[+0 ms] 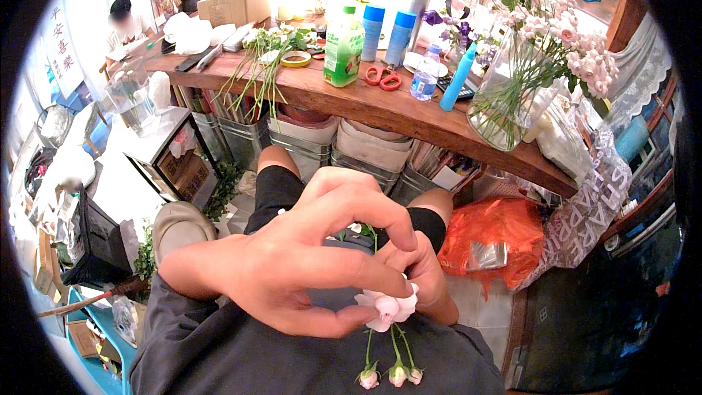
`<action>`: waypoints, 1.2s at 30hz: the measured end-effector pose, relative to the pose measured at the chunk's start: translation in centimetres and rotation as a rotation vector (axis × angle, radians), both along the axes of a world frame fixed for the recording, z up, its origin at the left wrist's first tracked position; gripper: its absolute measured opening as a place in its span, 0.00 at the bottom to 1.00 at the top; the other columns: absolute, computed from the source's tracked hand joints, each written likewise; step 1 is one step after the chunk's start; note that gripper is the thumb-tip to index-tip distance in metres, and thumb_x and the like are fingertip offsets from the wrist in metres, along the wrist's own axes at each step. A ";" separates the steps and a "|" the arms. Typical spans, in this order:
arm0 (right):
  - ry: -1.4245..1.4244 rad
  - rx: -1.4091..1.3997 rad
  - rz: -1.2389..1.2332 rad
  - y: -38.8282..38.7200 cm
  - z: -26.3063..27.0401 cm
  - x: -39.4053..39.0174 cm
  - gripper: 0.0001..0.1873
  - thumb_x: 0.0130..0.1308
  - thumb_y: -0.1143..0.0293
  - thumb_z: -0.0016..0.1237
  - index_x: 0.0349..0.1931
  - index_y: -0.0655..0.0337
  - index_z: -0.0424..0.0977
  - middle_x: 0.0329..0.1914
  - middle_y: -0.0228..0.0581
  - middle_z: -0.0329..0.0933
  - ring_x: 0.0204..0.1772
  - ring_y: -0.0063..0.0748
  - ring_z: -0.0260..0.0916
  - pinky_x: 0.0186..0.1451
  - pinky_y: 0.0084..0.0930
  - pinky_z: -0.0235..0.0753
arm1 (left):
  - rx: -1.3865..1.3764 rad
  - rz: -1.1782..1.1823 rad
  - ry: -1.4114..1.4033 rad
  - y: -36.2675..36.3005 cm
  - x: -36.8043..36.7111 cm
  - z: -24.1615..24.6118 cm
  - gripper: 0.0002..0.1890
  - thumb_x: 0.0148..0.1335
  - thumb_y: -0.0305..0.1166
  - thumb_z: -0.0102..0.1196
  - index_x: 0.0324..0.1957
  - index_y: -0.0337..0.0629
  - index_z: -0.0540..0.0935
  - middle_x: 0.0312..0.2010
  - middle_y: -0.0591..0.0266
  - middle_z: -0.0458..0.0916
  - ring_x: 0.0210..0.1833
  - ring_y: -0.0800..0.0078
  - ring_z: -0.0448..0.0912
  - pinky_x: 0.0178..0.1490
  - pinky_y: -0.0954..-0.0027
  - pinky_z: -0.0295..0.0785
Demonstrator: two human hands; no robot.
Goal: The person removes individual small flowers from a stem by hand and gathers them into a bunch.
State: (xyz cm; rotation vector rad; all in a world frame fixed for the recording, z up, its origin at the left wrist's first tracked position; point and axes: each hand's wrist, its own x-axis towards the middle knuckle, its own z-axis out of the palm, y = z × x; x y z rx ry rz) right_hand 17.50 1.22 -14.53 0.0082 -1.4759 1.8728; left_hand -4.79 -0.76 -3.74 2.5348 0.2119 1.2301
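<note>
Close to the lap, my left hand [307, 258] arches over a pale pink rose bloom [386, 307], its thumb and a fingertip at the petals. Behind the bloom, my right hand [425, 274] is closed around the flower's green stem, part of which rises between the hands. Several small pink buds [397, 374] on thin stems hang below the bloom over the dark shirt. The left hand hides part of the stem and some leaves.
On the wooden table [384, 107] stand a green bottle [344, 49], red-handled scissors [384, 78], tape [295, 58], cut stems [263, 71] and a glass vase of pink roses [507, 99]. An orange plastic bag [493, 230] lies under its right end. Another person [125, 27] is at the far left.
</note>
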 end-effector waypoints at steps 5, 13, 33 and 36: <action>0.003 0.075 -0.036 -0.1 0.3 0.0 0.09 0.59 0.71 0.67 0.32 0.69 0.83 0.33 0.46 0.86 0.37 0.38 0.84 0.43 0.33 0.79 | 0.013 0.012 -0.011 0.2 0.4 -0.2 0.13 0.51 0.33 0.71 0.41 0.47 0.90 0.49 0.58 0.76 0.48 0.61 0.72 0.51 0.61 0.61; -0.038 0.005 -0.026 -0.8 1.1 0.5 0.07 0.61 0.73 0.64 0.35 0.68 0.84 0.40 0.44 0.86 0.45 0.33 0.83 0.50 0.29 0.78 | -0.058 -0.002 0.094 0.2 1.0 0.8 0.14 0.51 0.30 0.68 0.42 0.46 0.89 0.50 0.56 0.77 0.49 0.58 0.73 0.53 0.60 0.63; 0.058 0.118 -0.138 -0.2 0.1 0.3 0.08 0.57 0.77 0.66 0.38 0.66 0.85 0.46 0.51 0.84 0.49 0.40 0.82 0.53 0.35 0.79 | -0.301 -0.042 0.104 1.2 1.4 0.7 0.10 0.52 0.25 0.68 0.39 0.39 0.87 0.49 0.51 0.79 0.51 0.61 0.76 0.57 0.62 0.66; 0.041 0.206 -0.160 -0.2 0.1 0.5 0.08 0.59 0.79 0.65 0.39 0.64 0.86 0.47 0.52 0.84 0.52 0.43 0.82 0.55 0.37 0.79 | -0.320 -0.050 0.072 1.1 1.4 0.5 0.10 0.52 0.25 0.68 0.39 0.39 0.87 0.48 0.52 0.79 0.51 0.61 0.76 0.57 0.63 0.67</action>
